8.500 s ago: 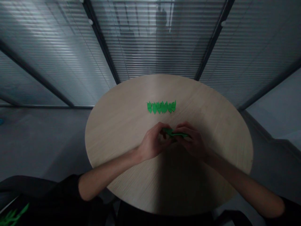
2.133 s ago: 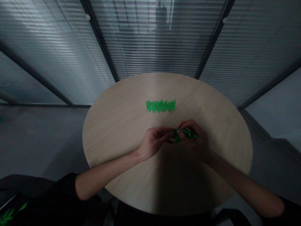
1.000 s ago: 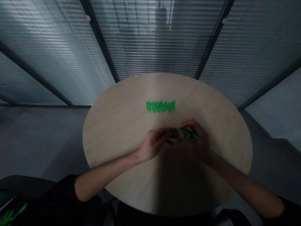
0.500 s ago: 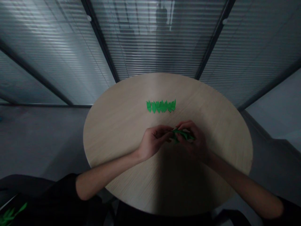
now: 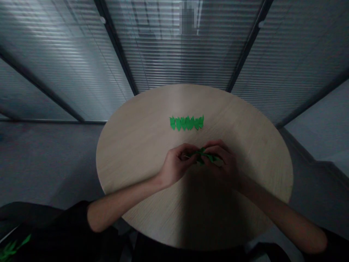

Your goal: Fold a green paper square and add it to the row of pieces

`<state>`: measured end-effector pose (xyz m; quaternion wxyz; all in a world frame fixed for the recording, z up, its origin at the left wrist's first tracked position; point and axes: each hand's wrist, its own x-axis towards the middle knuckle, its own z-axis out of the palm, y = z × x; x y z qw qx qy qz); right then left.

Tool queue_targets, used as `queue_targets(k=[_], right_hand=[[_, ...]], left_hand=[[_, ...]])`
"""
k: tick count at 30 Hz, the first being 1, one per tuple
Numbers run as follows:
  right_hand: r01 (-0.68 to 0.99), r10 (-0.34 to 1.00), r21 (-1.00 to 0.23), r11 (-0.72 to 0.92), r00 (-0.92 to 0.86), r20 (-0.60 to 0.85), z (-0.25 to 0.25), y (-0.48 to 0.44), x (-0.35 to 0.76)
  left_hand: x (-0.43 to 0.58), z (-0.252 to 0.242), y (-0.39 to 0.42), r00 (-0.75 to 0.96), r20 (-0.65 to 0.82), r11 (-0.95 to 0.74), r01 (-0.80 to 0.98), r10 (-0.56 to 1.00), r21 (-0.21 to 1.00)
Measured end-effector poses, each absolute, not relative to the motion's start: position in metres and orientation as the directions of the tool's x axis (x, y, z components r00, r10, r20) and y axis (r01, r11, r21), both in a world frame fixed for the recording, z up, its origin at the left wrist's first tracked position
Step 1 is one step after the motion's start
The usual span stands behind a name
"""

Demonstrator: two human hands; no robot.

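Observation:
Over the middle of the table, both hands meet on a green leaf-like piece (image 5: 202,155) that looks folded, perhaps of paper. My left hand (image 5: 177,162) is closed, pinching its left end between thumb and fingers. From the other side my right hand (image 5: 225,160) grips it, thumb below and fingers above. The fingers cover much of the piece, so its full shape is hidden. Farther back lies a row of several similar green leaf-shaped pieces (image 5: 187,123), side by side with pointed tips, apart from both hands.
The round wooden table (image 5: 131,134) fills the middle of the view. Behind it stand glass partitions with blinds (image 5: 180,62). More green leaf-like pieces (image 5: 12,249) show at the lower left, on something dark. A shadow falls across the table's front.
The green piece has shifted slightly left and turned between my fingers. My right fingers have closed in a little on it. The row behind has not moved.

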<state>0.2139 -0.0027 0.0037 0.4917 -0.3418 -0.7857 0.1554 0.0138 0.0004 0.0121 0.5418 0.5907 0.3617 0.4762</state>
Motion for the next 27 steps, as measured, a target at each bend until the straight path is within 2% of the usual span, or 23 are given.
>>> queue_targets(k=[16,27], right_hand=[[0.431,0.641,-0.493,0.756,-0.336,0.69,0.0043,-0.0069,0.2149],[0.43,0.627,-0.482,0.764,-0.318,0.711,0.0038,-0.0084,0.2149]], left_hand=[[0.0108,0.0087,-0.0003,0.272,0.19,-0.199,0.006,0.943,0.98],[0.0121,0.0055,-0.0004,0.272,0.197,-0.184,-0.073,0.942,0.98]])
